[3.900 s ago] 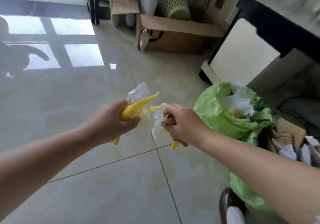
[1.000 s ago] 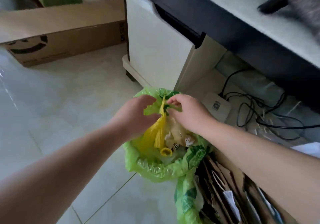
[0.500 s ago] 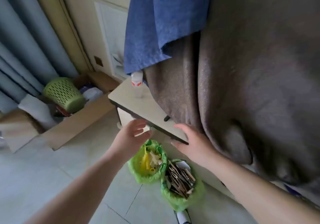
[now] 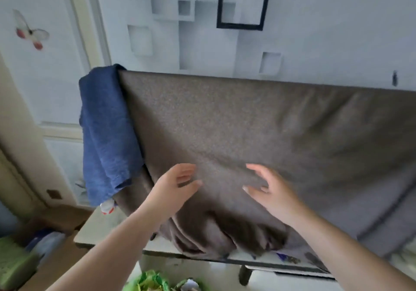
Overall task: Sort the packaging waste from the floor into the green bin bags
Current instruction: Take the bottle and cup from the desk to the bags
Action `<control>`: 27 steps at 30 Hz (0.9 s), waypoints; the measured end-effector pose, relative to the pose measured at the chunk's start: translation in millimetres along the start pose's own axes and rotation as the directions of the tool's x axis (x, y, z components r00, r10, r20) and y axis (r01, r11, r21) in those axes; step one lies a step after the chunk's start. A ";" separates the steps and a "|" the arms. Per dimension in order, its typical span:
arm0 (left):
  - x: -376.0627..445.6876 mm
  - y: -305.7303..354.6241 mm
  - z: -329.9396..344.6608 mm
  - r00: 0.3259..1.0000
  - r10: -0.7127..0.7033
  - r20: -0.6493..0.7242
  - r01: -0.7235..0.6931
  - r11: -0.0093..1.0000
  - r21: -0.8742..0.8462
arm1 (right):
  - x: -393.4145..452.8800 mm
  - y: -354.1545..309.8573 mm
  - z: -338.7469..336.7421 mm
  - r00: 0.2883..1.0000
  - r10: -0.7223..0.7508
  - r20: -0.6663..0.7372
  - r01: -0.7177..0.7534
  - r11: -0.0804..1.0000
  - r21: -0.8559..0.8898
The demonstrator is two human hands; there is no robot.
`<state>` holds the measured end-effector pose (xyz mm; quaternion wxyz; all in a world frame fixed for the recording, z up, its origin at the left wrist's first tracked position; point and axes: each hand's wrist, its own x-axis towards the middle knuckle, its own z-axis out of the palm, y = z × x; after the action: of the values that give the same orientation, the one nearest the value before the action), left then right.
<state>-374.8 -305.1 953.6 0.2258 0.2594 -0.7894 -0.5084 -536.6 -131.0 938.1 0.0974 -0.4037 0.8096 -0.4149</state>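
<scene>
Tilted up since half a second ago: bin bags [image 4: 155, 283] dropped from mid-view to the bottom edge, only green rims showing, with white scrap [image 4: 190, 286] at the mouth of the right one. Sat on the floor below the table edge [image 4: 202, 258]. Earlier seen holding yellow and white wrapping in one, card pieces in the other; contents mostly cut off at this moment.

Left hand [image 4: 172, 191] raised from above the bags to in front of the brown cloth [image 4: 258, 137], palm turned right, fingers [image 4: 188, 173] loosely spread and slightly bent, holding nothing. Right hand [image 4: 273, 193] likewise raised off the table edge, palm turned left, fingers [image 4: 255, 169] spread and curved, thumb [image 4: 249, 190] out, holding nothing. Hands apart, facing each other; contact with cloth not determinable.

Brown cloth draped over a wide upright panel, bunched in folds on the table top. Blue cloth [image 4: 108, 133] hung over the panel's left corner, overlapping the brown one. White and red bottle cap [image 4: 107, 207] just below the blue cloth's hem, on the table. Cardboard box [image 4: 56, 223] and green basket [image 4: 15, 266] at lower left, blurred. Wall [image 4: 315, 32] behind with square pattern, black frame [image 4: 242, 26], butterfly sticker [image 4: 30, 32] on the door at left.
</scene>
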 end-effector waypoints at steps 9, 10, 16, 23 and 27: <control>41.2 93.0 187.4 0.952 0.141 0.270 -0.115 0.987 -0.109 | -58.8 105.7 -165.6 0.950 0.176 -0.258 -0.184 0.983 -0.009; 44.3 99.9 210.0 0.943 0.145 0.299 -0.115 0.986 -0.117 | -65.7 121.0 -179.8 0.940 0.198 -0.277 -0.209 0.978 -0.009; 48.6 114.7 330.5 0.866 0.124 0.485 -0.066 0.989 -0.133 | -118.6 197.9 -234.3 0.878 0.342 -0.334 -0.341 0.938 0.061; 36.6 91.0 440.1 0.725 -0.004 0.689 0.046 0.998 -0.043 | -166.8 282.3 -243.7 0.704 0.584 -0.405 -0.581 0.801 0.145; 49.6 74.4 492.8 0.644 -0.043 0.764 0.115 0.992 -0.041 | -175.7 315.0 -246.5 0.602 0.692 -0.398 -0.683 0.704 0.193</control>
<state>-731.7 26.9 838.9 -0.1379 0.0462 -0.7764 -0.6132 -723.3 248.2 827.6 0.0670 0.0451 0.8975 -0.4336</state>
